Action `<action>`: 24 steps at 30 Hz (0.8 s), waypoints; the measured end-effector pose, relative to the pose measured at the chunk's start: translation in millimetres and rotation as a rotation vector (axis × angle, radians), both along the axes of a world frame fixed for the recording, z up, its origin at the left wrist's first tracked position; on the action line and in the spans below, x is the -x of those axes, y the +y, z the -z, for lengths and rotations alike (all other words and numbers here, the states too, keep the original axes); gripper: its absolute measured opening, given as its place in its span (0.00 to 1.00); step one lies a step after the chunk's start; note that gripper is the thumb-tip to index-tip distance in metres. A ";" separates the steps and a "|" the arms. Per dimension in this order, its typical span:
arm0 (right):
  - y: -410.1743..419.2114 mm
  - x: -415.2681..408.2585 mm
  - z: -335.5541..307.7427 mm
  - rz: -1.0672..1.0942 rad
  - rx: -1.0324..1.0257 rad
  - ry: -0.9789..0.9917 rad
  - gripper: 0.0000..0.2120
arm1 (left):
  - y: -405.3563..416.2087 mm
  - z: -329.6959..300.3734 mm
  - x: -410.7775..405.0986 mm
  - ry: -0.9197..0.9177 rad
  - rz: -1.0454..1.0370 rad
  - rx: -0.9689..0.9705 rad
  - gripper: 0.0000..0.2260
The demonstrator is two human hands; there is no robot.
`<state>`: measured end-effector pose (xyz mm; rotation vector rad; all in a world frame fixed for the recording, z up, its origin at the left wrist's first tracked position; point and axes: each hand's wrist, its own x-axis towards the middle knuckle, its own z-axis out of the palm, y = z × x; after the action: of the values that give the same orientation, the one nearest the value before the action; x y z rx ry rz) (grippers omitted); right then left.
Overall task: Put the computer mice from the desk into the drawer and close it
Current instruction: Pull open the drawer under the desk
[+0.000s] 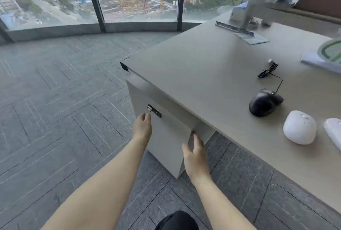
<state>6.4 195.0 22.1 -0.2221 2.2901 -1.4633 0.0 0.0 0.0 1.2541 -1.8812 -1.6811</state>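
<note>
- Head view: both hands reach down to a grey drawer [166,137] front under the near corner of the table [212,74].
- The left hand [142,128] rests at the drawer's top left edge, its fingers curled loosely beside a small dark lock plate [154,110]; it grips nothing that can be seen.
- The right hand [193,153] lies at the drawer's right edge, fingers extended and hooked around the side; it holds no object.
- Three mice sit on the table, up and to the right of the right hand and well apart from it: a black corded mouse [264,102], a round white mouse [299,127] nearer the viewer, and a second white mouse [334,130] at the frame's right edge.
- The black mouse's cable [267,71] lies bundled beyond it.
- The step in hand looks like opening the drawer. A judgement: pull evenly with both hands, straight toward the body, so the front does not skew, and open far enough to drop the mice in from above.
- Hard to make out: the drawer's inside is hidden, so free room is unknown. Whether the lock is engaged cannot be told.
- The second white mouse is cut off by the frame edge. Objects at the table's far right are blurred.
</note>
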 end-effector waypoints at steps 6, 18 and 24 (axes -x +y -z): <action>-11.4 12.1 13.7 0.175 0.036 0.023 0.20 | -20.2 8.5 41.5 0.057 -0.197 -0.270 0.14; -1.4 -9.9 3.6 0.063 -0.056 0.079 0.14 | -33.4 17.4 15.8 0.090 -0.357 -0.425 0.10; 1.0 -64.8 -1.6 -0.113 0.047 -0.008 0.01 | -44.0 16.3 -73.9 0.128 -0.410 -0.468 0.12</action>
<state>71.2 196.1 23.7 -0.3530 2.2008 -1.4597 73.9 -44.0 -16.3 1.5274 -1.0885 -1.9607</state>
